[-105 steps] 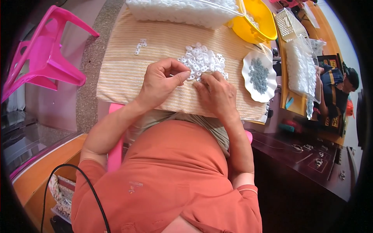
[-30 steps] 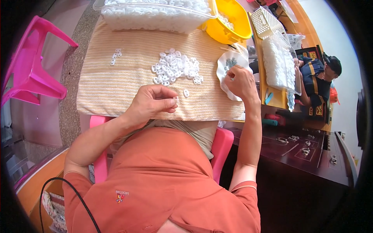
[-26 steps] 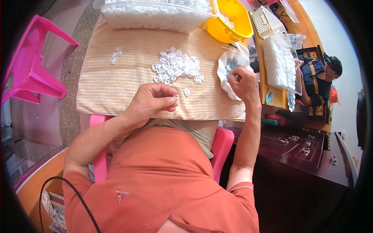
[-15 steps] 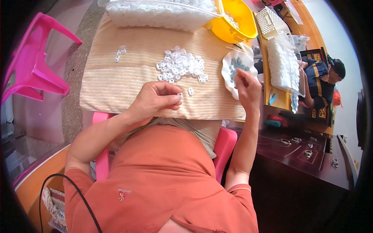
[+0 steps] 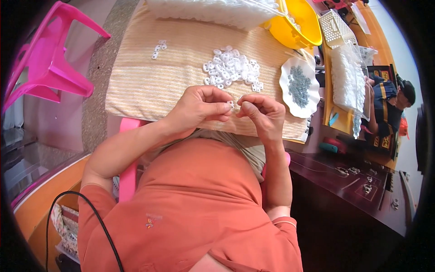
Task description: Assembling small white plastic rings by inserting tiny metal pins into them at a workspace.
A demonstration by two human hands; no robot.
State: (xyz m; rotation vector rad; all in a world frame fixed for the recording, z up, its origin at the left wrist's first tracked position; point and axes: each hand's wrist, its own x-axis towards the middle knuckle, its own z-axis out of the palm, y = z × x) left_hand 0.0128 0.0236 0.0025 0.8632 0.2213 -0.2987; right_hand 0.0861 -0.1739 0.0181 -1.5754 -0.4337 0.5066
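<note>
My left hand (image 5: 199,109) is closed in a pinch on a small white plastic piece (image 5: 231,104) with holes. My right hand (image 5: 266,117) is pinched right beside it, thumb against forefinger; anything between those fingertips is too small to make out. Just beyond the hands lies a heap of similar white pieces (image 5: 230,67) on the striped cloth (image 5: 136,86). A white wavy-edged dish (image 5: 285,81) to the right bears many small grey-blue pieces (image 5: 299,88), too fine to name. A few white pieces (image 5: 158,48) lie apart at the far left.
A clear bin of white pieces (image 5: 213,16) and a yellow basin (image 5: 294,35) stand at the table's back. At right are a perforated basket (image 5: 337,29), another filled clear bin (image 5: 348,77) and a person (image 5: 384,97). A pink stool (image 5: 56,63) stands left.
My right hand has come from the dish, leftward and nearer, to meet my left hand and the white piece. The whole view has shifted, so the table appears farther right and higher.
</note>
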